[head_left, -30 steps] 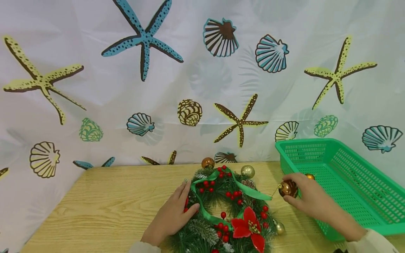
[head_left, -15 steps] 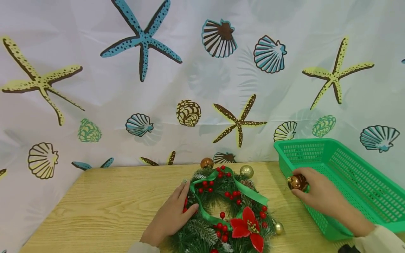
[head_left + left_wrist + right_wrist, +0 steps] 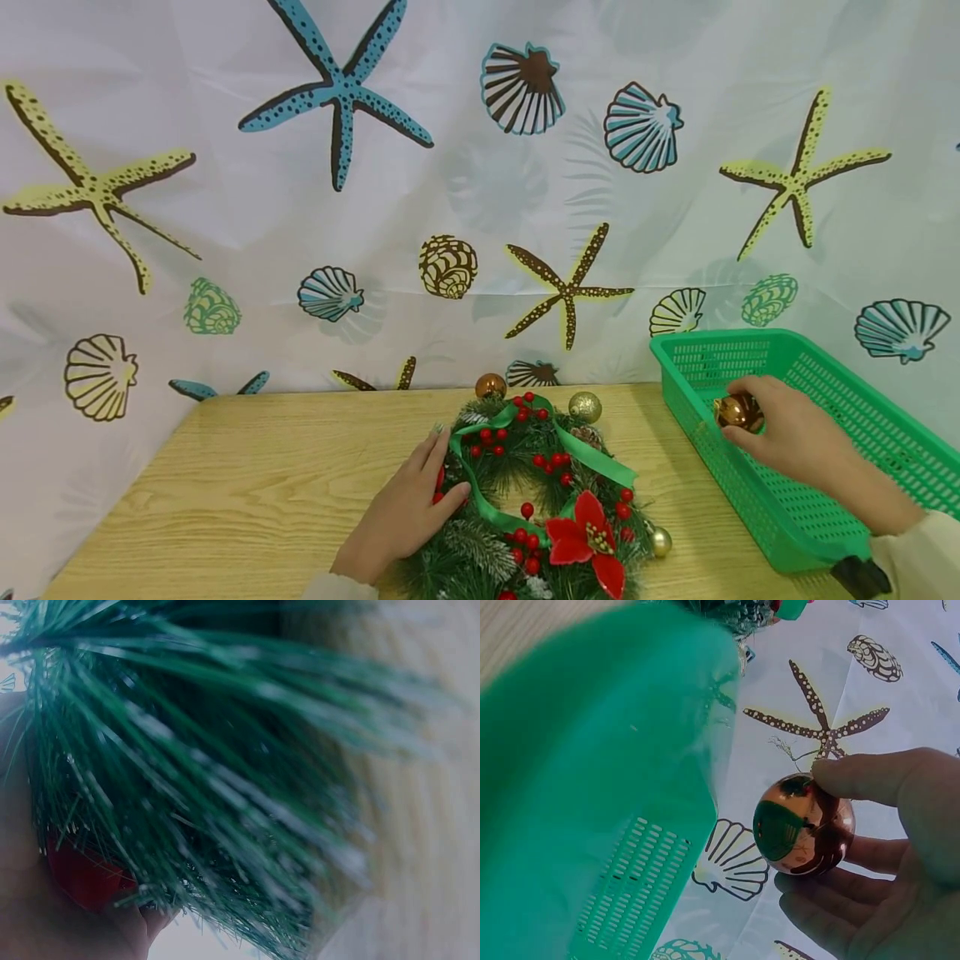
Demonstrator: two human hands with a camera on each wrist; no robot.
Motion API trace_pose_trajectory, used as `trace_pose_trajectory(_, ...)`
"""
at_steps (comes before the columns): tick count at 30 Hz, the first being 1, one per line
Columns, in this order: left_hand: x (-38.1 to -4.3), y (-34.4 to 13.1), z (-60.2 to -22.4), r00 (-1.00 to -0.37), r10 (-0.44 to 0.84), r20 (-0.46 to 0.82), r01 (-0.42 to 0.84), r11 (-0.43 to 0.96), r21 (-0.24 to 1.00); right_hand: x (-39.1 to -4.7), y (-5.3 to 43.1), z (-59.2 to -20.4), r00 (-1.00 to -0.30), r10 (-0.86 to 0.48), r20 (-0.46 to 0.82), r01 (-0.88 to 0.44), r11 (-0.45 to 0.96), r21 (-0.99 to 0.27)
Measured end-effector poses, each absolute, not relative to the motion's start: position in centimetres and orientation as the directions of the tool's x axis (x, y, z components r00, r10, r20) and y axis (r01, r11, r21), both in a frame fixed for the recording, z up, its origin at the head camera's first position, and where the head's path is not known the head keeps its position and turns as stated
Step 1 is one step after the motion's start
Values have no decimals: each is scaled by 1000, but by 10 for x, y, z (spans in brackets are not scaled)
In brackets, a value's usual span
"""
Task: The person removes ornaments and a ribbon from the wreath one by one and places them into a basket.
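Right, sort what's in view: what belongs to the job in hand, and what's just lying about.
Likely in the job:
- held bauble
- wreath
- basket
- copper bauble and gold baubles by the wreath (loose or attached, I can't tell)

Just there, it seems:
- table
- printed cloth behind it

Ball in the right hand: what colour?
The ball is shiny copper; the right wrist view shows it best.

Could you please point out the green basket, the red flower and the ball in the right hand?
Green basket [image 3: 722,360], head view, far wall.
Red flower [image 3: 597,538], head view, yellow centre.
Ball [image 3: 801,829], right wrist view, shiny side.
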State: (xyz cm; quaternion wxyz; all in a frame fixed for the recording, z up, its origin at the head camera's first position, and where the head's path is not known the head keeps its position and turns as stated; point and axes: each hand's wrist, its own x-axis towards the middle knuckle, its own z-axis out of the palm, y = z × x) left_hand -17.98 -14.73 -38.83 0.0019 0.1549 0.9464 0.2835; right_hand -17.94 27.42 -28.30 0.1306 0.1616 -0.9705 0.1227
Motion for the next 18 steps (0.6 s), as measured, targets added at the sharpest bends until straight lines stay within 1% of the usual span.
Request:
trace_pose_trajectory(7,-179,-147,-387,-950,300,84,297,788,540,-188,285,-279,-929,-259,264,-311,933,-178)
trace_pose_trajectory(13,-179,-147,-387,-949,301,92,301,785,542,-194,293,-278,-935,-267,235,-313,931,-186)
trace_pose_trajectory(18,-179,-148,-387,-951,297,90,297,788,539,-197,301,-275,-934,-269,234,-310,937,-160)
